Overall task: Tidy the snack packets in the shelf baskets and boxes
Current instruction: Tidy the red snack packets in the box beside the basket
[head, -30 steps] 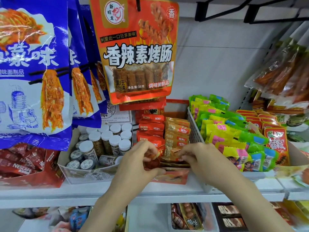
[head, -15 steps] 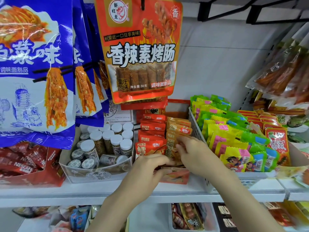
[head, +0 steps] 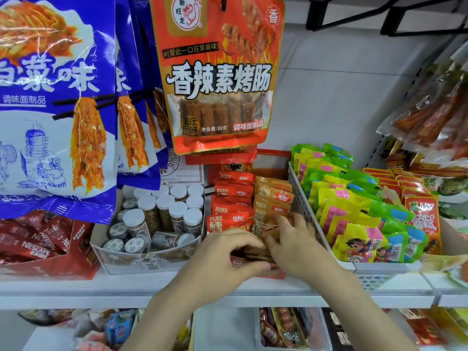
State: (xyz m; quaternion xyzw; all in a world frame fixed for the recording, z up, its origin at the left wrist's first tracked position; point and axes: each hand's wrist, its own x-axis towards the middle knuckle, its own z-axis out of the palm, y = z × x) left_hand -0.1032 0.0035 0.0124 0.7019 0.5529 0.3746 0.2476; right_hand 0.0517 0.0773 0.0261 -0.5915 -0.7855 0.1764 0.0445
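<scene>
The red foil packets (head: 234,192) stand ordered, while the slumped front tan foil packets (head: 272,196) are pinched by the left hand (head: 222,257) and right hand (head: 296,245), unstraightened yet.

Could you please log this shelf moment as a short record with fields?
place: shop shelf
left hand: fingers curled on brown packets at the box front
right hand: fingers on the same packets
red packets: row left of the brown ones
basket: right of them, holds yellow-green packets
jars: box to the left
</scene>
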